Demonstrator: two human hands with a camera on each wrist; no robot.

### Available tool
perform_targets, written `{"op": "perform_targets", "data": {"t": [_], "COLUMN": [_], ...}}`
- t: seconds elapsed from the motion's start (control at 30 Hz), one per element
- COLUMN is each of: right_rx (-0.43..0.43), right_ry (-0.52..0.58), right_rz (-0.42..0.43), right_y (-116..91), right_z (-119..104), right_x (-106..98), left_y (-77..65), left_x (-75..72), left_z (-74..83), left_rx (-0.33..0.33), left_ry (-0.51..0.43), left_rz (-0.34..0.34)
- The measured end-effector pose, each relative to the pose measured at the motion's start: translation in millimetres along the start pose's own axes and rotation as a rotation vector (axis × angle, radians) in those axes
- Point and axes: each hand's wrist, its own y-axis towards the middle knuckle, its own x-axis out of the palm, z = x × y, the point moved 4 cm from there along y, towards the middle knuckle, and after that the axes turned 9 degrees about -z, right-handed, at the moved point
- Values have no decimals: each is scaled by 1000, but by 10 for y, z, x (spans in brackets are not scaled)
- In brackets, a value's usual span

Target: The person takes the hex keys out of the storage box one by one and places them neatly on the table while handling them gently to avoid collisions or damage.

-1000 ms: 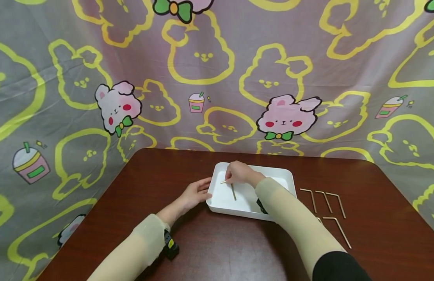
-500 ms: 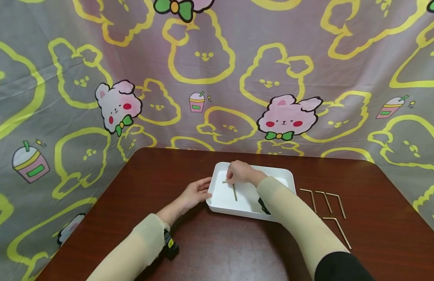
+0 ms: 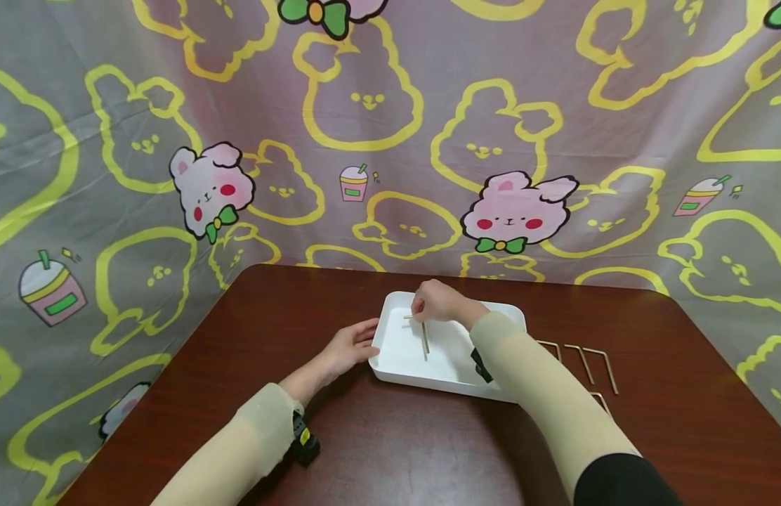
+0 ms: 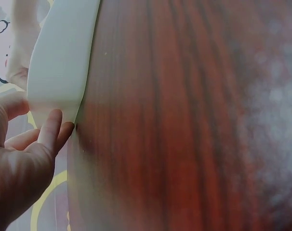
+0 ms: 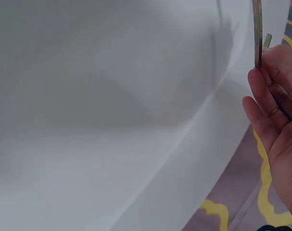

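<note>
My right hand [image 3: 437, 302] pinches a thin brass-coloured L-shaped hex key [image 3: 424, 332] over the left part of a shallow white tray [image 3: 422, 381]. In the right wrist view, the long arm of the key [image 5: 258, 33] rises from between thumb and fingertips. A second thin line lies below it on the tray floor; I cannot tell whether it is a shadow or another key. My left hand [image 3: 348, 347] touches the tray's left outer wall, fingers loosely spread. In the left wrist view, its fingertips meet the tray wall [image 4: 64, 53].
Several more L-shaped hex keys lie on the dark wooden table [image 3: 390, 450] to the right of the tray, one key [image 3: 609, 371] farthest right. My right forearm partly covers some of them. A patterned curtain [image 3: 390, 232] hangs behind the table.
My right hand has risen slightly and shifted a little right and away from me, lifting the hex key off the tray floor. The left hand stays at the tray wall.
</note>
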Motion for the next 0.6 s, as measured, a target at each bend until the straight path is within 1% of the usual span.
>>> {"op": "perform_targets", "data": {"t": [0.3,0.47,0.6], "right_rx": [-2,-51,-70], "right_ry": [57,12,-10], "right_rz": [33,62,77], "right_y": [-174,-292,-410], "right_z": [26,58,116], "right_x": [-176,-295,-375], "left_y": [6,-3,-10], "left_x": [5,8,11], "left_z": [-11,-8,-1], "left_rx": [-9,-4,3], "left_ry": [6,14,21], "left_rz": [13,11,7]}}
